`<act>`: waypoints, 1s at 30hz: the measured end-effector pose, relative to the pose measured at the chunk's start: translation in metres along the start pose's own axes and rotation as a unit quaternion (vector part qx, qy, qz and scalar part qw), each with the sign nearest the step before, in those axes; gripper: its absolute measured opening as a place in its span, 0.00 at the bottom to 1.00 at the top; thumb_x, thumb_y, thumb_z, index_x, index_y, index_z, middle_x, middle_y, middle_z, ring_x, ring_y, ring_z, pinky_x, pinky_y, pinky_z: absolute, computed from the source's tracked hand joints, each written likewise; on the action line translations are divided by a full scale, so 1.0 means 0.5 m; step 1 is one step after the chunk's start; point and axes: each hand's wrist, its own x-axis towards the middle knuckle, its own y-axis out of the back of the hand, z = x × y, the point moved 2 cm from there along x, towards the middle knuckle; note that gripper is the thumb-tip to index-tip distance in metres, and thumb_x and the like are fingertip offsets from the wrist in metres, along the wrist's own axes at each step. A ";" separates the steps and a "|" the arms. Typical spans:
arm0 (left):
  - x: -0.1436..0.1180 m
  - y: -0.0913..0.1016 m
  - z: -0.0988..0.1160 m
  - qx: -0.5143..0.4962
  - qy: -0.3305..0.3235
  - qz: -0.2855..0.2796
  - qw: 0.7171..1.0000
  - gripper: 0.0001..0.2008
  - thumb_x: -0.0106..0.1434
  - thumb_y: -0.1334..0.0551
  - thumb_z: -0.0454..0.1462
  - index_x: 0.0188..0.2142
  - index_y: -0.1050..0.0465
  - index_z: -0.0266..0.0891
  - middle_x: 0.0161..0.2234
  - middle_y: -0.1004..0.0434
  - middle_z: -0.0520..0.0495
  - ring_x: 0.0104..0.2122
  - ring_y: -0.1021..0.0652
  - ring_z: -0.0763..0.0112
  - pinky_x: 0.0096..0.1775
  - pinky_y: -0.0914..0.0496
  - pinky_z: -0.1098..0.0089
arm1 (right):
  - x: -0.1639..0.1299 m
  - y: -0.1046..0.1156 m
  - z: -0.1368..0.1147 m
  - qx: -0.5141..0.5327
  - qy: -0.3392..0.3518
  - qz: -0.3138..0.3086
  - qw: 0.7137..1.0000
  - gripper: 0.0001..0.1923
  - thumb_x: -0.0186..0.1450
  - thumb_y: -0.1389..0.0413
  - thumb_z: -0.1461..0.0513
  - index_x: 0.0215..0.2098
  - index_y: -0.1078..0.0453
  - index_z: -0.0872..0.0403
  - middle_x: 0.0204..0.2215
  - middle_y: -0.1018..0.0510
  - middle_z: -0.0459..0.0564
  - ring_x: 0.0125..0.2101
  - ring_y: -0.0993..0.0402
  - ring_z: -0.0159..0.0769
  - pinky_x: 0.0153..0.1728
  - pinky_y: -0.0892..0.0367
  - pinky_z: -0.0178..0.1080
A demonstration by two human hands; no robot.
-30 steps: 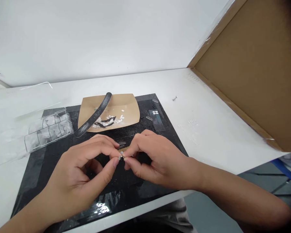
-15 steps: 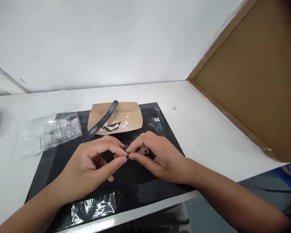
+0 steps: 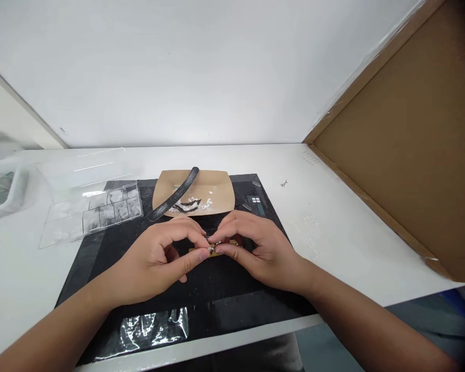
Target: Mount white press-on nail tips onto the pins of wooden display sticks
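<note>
Over the black mat (image 3: 201, 289), my left hand (image 3: 163, 258) pinches thumb and forefinger together on a tiny shiny piece (image 3: 211, 250), too small to name. My right hand (image 3: 251, 248) meets it fingertip to fingertip, its thumb and forefinger closed at a small dark and silvery part beside that piece. Whether the two parts are joined I cannot tell. Behind the fingertips a yellowish-brown strip (image 3: 194, 251) shows in part; the hands cover the rest of it.
Beyond the hands stands a brown paper tray (image 3: 220, 181) with white bits and black scraps inside. A curved black nail file (image 3: 176, 194) leans across its rim. On the left lies an open clear compartment box (image 3: 112, 212); a cardboard panel (image 3: 403, 134) rises at right.
The view has shifted, so the table things sit further right and mostly a little lower. Both hands still meet at the fingertips, with the small piece tilted slightly differently.
</note>
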 end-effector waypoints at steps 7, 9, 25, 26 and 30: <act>-0.003 0.002 -0.003 -0.011 -0.019 0.020 1.000 0.07 0.71 0.32 0.40 0.43 0.16 0.42 0.48 0.23 0.44 0.29 0.20 0.76 0.24 0.17 0.76 | 0.000 -0.002 0.001 0.010 -0.014 -0.013 1.000 0.05 0.75 0.39 0.64 0.47 0.21 0.52 0.38 0.19 0.49 0.34 0.24 0.32 0.36 0.29 0.36; -0.003 0.003 -0.002 -0.009 -0.034 0.029 0.999 0.06 0.70 0.31 0.39 0.44 0.15 0.42 0.47 0.22 0.44 0.31 0.19 0.74 0.24 0.17 0.77 | 0.000 -0.003 0.000 0.016 -0.020 -0.016 1.000 0.04 0.75 0.40 0.63 0.46 0.22 0.53 0.37 0.19 0.48 0.35 0.24 0.32 0.37 0.29 0.37; 0.000 0.005 0.005 0.200 -0.297 0.086 0.930 0.12 0.69 0.31 0.28 0.48 0.16 0.42 0.37 0.21 0.46 0.45 0.22 0.64 0.48 0.22 0.60 | -0.005 -0.008 -0.013 0.088 -0.075 -0.062 0.991 0.06 0.75 0.41 0.61 0.44 0.24 0.55 0.36 0.16 0.49 0.34 0.20 0.32 0.36 0.27 0.35; 0.001 0.005 0.008 0.222 -0.312 0.085 0.920 0.12 0.68 0.31 0.27 0.49 0.16 0.42 0.38 0.21 0.45 0.45 0.22 0.63 0.50 0.23 0.58 | -0.005 -0.008 -0.013 0.104 -0.083 -0.065 0.989 0.06 0.76 0.42 0.60 0.43 0.24 0.55 0.36 0.16 0.49 0.34 0.20 0.32 0.36 0.27 0.35; -0.001 0.005 0.017 0.265 -0.336 0.083 0.900 0.13 0.67 0.30 0.27 0.50 0.17 0.38 0.39 0.23 0.44 0.43 0.24 0.64 0.50 0.26 0.56 | -0.008 -0.009 -0.010 0.158 -0.128 -0.090 0.975 0.09 0.76 0.42 0.57 0.43 0.26 0.55 0.34 0.18 0.49 0.31 0.22 0.31 0.32 0.27 0.34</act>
